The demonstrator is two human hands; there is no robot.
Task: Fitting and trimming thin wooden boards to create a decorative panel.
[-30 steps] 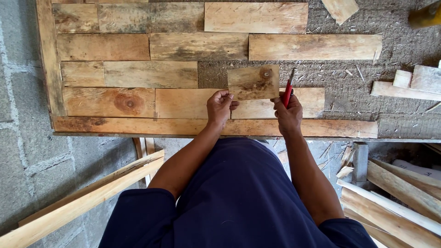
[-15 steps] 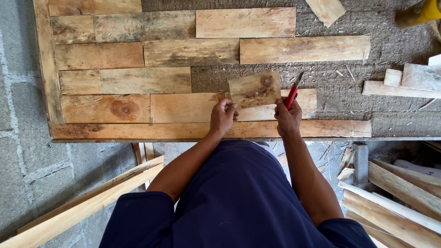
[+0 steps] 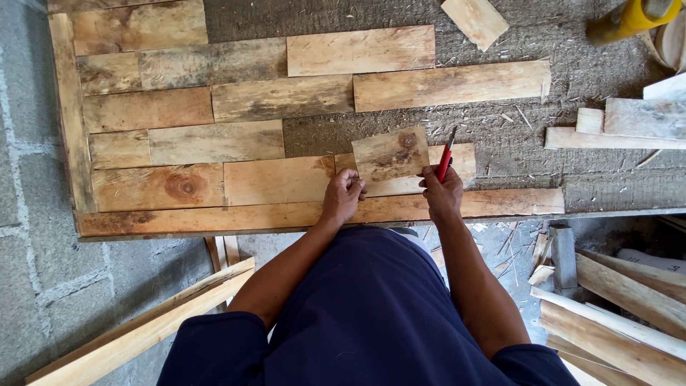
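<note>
Compared with the frame a second back, I saw the short wood piece (image 3: pixel 389 154) barely moved: it stayed atop the plank panel (image 3: pixel 214 143), only the camera view shifted a bit. My left hand (image 3: pixel 343 194) was curled, its grip pinching the piece's lower left corner; my right hand (image 3: pixel 441 191) steadied the lower right edge while its grip was clenched on a red pencil (image 3: pixel 446 159). The pencil pointed up and slightly right, tip away from me, just beside the piece's right edge. The piece's long axis ran left to right, tilted slightly, with a dark knot near its upper right. It overlapped the lower planks at the gap in the panel on the rough surface (image 3: pixel 514 154). No containers in view. Loose offcuts (image 3: pixel 622 121) lay to the right, more boards (image 3: pixel 614 314) at lower right.
</note>
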